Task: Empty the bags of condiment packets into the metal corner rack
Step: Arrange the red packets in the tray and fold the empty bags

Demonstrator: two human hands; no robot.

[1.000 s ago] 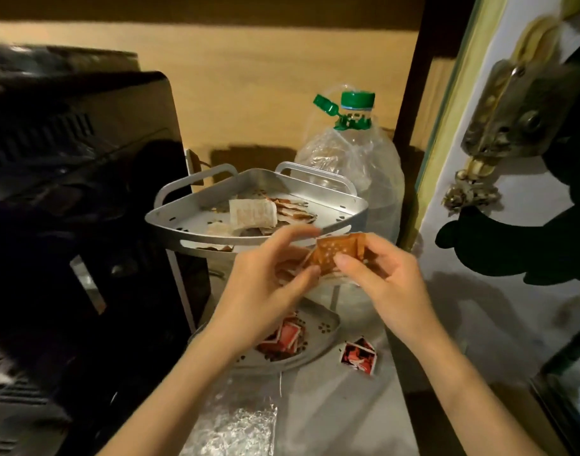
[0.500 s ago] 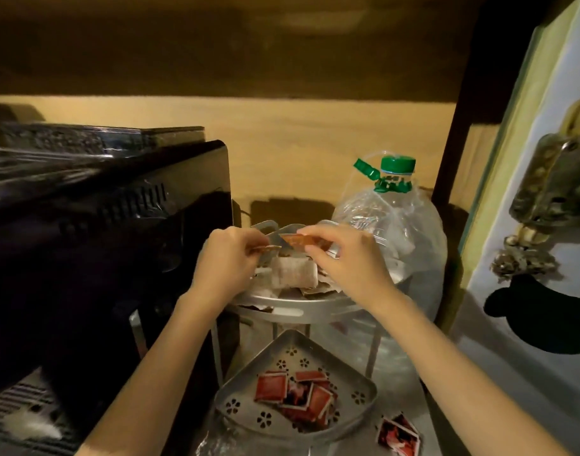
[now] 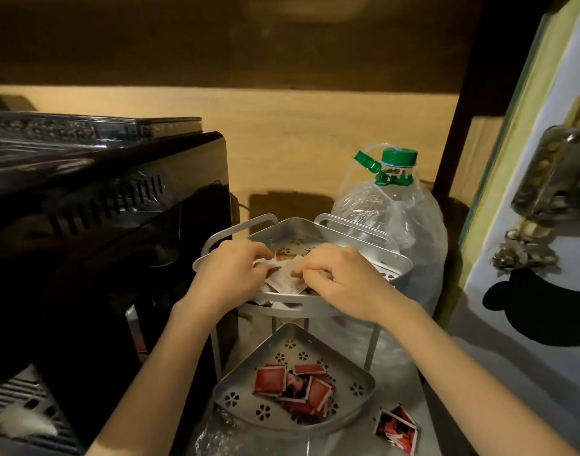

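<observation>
A two-tier metal corner rack (image 3: pixel 385 263) stands between a black appliance and a water bottle. Both my hands are down in its top tier. My left hand (image 3: pixel 231 271) and my right hand (image 3: pixel 336 276) have curled fingers on a pile of brown and white condiment packets (image 3: pixel 287 279) there; the fingertips pinch at the packets. The lower tier (image 3: pixel 236 388) holds several red packets (image 3: pixel 295 388). Two more red packets (image 3: pixel 395 429) lie on the shelf to its right. A crumpled clear plastic bag (image 3: pixel 216 439) lies in front of the rack.
A black appliance (image 3: pixel 94 245) fills the left side, with a flat metal box (image 3: pixel 94 128) on top. A large clear water bottle with a green cap (image 3: pixel 394 225) stands behind the rack on the right. A white door with a latch (image 3: pixel 552 192) borders the right.
My hands carried an orange-brown packet up from in front of the rack and lowered into the top tier, onto the packet pile. The view tilted down a little.
</observation>
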